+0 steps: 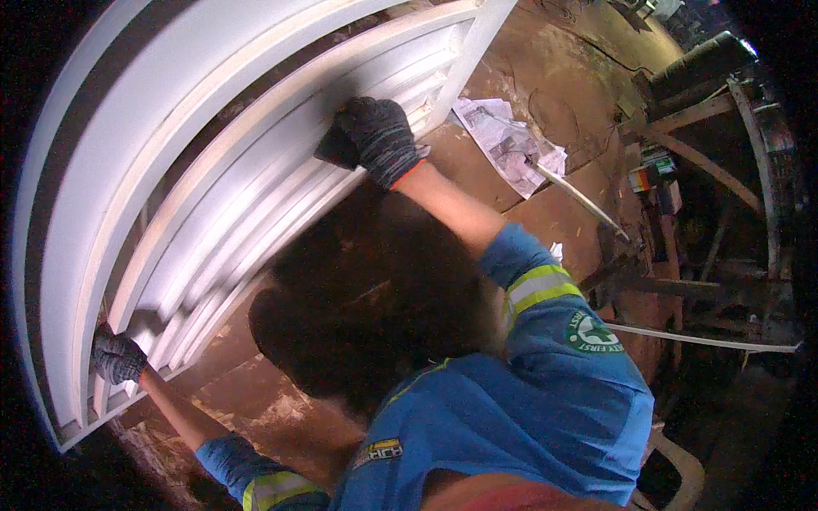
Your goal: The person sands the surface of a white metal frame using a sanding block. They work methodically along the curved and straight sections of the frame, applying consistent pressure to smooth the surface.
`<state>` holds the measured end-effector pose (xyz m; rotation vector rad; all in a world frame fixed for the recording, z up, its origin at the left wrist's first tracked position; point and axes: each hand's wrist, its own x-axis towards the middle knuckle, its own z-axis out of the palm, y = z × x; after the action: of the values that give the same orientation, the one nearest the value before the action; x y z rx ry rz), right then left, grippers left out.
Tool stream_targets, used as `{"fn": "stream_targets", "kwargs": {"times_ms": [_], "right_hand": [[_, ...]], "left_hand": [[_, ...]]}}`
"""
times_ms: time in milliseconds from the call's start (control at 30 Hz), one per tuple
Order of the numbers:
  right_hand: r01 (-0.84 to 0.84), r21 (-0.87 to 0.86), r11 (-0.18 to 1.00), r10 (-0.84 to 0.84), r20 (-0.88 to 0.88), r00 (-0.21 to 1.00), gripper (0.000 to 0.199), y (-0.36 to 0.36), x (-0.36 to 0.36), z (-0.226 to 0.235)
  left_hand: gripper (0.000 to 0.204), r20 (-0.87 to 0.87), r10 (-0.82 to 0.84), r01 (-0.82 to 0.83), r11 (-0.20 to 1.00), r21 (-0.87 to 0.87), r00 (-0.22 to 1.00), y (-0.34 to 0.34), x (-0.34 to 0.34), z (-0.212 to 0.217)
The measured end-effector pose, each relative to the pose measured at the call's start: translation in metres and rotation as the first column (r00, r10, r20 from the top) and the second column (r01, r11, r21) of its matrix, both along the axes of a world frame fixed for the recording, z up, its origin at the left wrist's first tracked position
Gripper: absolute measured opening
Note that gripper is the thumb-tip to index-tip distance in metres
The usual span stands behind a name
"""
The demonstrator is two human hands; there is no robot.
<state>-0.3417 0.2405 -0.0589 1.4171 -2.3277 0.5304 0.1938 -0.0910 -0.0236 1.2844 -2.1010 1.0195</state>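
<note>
White-painted slatted wooden door panel [213, 196] lying flat on brown workbench [545, 111]. Left hand [117, 358] clamped on near-left edge, right hand [375, 136] curled over slats. Looks mid-reposition, nothing finished yet.

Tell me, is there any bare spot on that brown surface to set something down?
One bare brown patch lies between the white slatted panel and the crumpled newspaper. Another sits below the panel's lower edge, beside the left hand. The right side is crowded with dark frames and scrap. The right hand grips the panel.
</note>
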Motion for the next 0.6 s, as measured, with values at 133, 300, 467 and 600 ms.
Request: {"fn": "stream_targets", "kwargs": {"times_ms": [133, 300, 467, 600], "right_hand": [[0.111, 0.206, 0.972, -0.131, 0.086, 0.988, 0.042, 0.012, -0.056, 0.014], [0.202, 0.027, 0.979, -0.193, -0.186, 0.963, 0.029, 0.062, -0.151, 0.005], [0.202, 0.370, 0.907, -0.264, 0.123, 0.957, 0.022, -0.001, -0.024, 0.032], [-0.088, 0.115, 0.989, 0.101, -0.108, 0.989, 0.015, 0.019, -0.018, 0.019]], "left_hand": [[0.024, -0.014, -0.006, 0.006, 0.998, -0.062, 1.000, -0.020, 0.050, -0.004], [0.024, -0.135, -0.150, 0.145, 0.988, -0.043, 0.979, -0.032, 0.037, -0.018], [0.033, -0.086, -0.031, 0.028, 0.999, -0.034, 0.996, -0.001, 0.020, 0.005], [0.030, -0.133, 0.010, -0.006, 1.000, 0.031, 0.991, 0.005, 0.014, 0.008]]}}
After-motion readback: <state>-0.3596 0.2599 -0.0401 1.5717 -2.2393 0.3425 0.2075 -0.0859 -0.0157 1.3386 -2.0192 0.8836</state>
